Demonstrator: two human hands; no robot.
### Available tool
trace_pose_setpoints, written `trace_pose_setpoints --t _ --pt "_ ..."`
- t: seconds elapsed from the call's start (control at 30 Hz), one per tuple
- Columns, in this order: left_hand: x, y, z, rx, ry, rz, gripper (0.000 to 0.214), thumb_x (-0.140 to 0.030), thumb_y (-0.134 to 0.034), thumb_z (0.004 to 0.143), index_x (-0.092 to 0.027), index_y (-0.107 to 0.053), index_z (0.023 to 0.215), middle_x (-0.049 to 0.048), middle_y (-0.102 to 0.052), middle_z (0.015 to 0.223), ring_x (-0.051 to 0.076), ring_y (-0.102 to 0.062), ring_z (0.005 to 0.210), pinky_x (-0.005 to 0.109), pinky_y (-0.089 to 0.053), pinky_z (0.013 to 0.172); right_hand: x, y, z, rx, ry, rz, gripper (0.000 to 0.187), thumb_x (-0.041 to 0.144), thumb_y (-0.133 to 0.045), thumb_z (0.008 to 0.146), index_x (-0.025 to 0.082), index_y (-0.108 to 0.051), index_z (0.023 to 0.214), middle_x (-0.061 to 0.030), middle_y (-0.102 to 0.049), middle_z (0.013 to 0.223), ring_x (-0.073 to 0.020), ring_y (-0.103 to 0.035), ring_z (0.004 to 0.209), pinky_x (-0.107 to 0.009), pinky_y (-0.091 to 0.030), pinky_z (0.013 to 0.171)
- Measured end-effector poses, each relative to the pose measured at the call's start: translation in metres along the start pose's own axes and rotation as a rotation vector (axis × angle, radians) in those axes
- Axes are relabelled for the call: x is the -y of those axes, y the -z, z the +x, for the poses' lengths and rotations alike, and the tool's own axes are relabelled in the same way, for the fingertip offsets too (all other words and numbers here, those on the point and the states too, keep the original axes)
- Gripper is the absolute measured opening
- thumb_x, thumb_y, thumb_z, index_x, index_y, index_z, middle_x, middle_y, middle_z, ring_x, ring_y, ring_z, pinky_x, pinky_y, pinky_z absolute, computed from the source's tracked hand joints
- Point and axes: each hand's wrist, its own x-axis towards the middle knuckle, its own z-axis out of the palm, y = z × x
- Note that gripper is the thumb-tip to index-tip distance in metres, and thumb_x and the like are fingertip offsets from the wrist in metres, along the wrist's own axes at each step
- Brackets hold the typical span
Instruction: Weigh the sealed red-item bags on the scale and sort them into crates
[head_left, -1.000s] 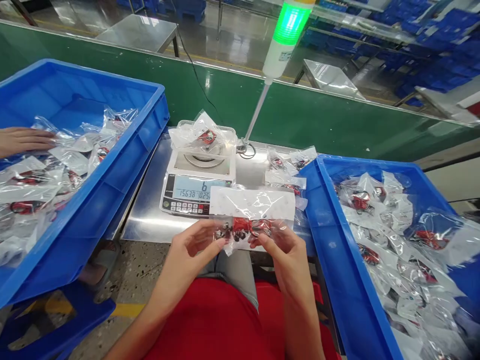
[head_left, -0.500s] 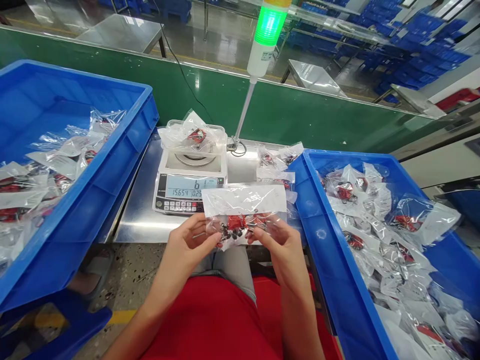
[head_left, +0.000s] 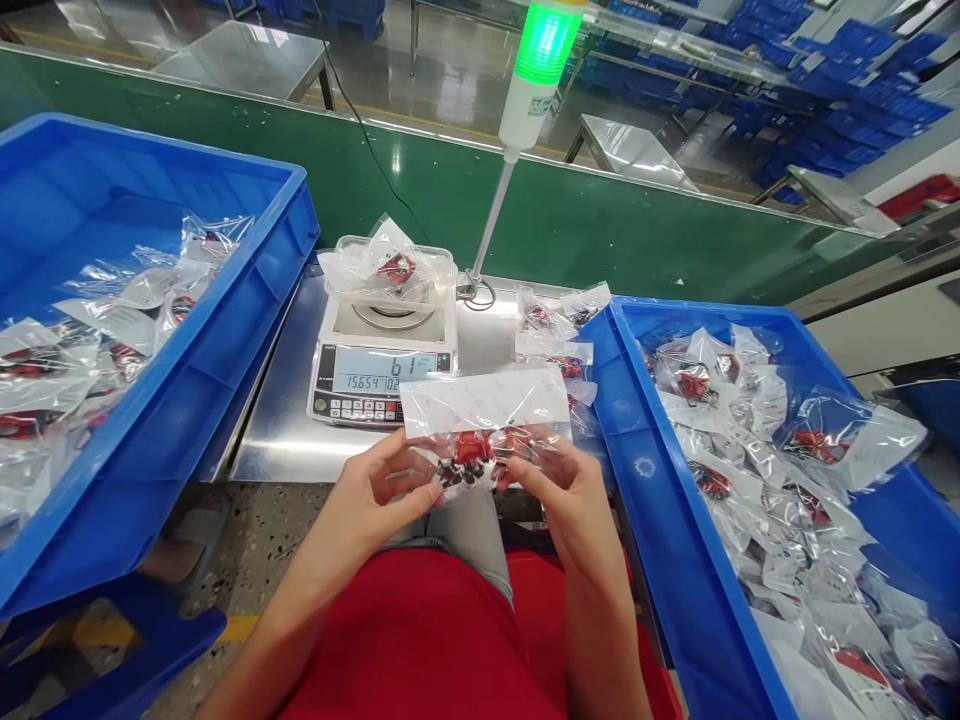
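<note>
Between my two hands is a clear plastic bag (head_left: 486,405) with a white upper band and red and black small parts inside. My left hand (head_left: 386,488) pinches its left lower side, thumb in front. On its right lower side my right hand (head_left: 559,475) grips it the same way, fingers behind the plastic. The bag is held in the air over the table's front edge and covers the lower right corner of a digital scale (head_left: 382,350). Another bag (head_left: 394,265) of red parts lies on the scale's pan; the display reads 61 on top.
A blue bin (head_left: 300,215) with several bags stands at the left. A second blue bin (head_left: 622,400), heaped with similar bags, is at the right. Several bags (head_left: 555,350) lie beside it on the metal table (head_left: 281,430). Behind the scale rises a pole lamp (head_left: 536,75), lit green.
The view has shifted slightly. Both hands keep hold of the bag, which is tilted a little differently and sits marginally further left. The scale's reading is unchanged.
</note>
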Motion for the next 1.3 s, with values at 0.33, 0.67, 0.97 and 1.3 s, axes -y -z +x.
trace_pose_setpoints --t 0.33,0.67,0.97,1.3 --pt "0.002 -0.001 -0.001 -0.025 -0.027 -0.007 0.046 -0.029 -0.079 0.074 -0.019 -0.073 0.118 0.0110 -0.075 0.118 0.028 -0.071 0.108 0.035 -0.060 0.090 -0.001 -0.001 0.000 0.041 -0.012 0.039 0.020 0.035 -0.085 0.074 0.021 -0.079 0.087 -0.0039 -0.078 0.083 -0.0177 -0.067 0.065 -0.031 -0.060 0.062" --pt "0.004 -0.002 0.003 -0.038 -0.020 -0.013 0.045 -0.032 -0.082 0.073 -0.018 -0.073 0.116 0.0105 -0.077 0.114 0.029 -0.071 0.109 0.035 -0.060 0.090 -0.003 -0.001 0.000 0.045 -0.023 0.038 0.023 0.037 -0.085 0.074 0.021 -0.078 0.089 -0.0032 -0.076 0.080 -0.0178 -0.067 0.064 -0.032 -0.060 0.063" --pt "0.007 0.000 0.005 -0.015 -0.100 0.042 0.026 -0.032 -0.077 0.081 -0.021 -0.076 0.104 0.0035 -0.078 0.094 0.017 -0.070 0.077 0.025 -0.057 0.072 -0.004 -0.003 0.001 0.084 -0.048 0.068 0.021 0.037 -0.084 0.076 0.021 -0.077 0.087 -0.0016 -0.075 0.080 -0.0165 -0.065 0.066 -0.031 -0.059 0.066" --pt "0.010 0.004 0.003 -0.118 -0.136 0.113 0.028 -0.044 -0.070 0.088 -0.021 -0.072 0.103 0.0042 -0.077 0.096 0.017 -0.070 0.086 0.023 -0.057 0.077 -0.009 -0.001 0.002 0.002 -0.020 0.053 0.025 0.040 -0.084 0.076 0.020 -0.075 0.087 -0.0017 -0.074 0.072 -0.0188 -0.069 0.065 -0.032 -0.059 0.063"
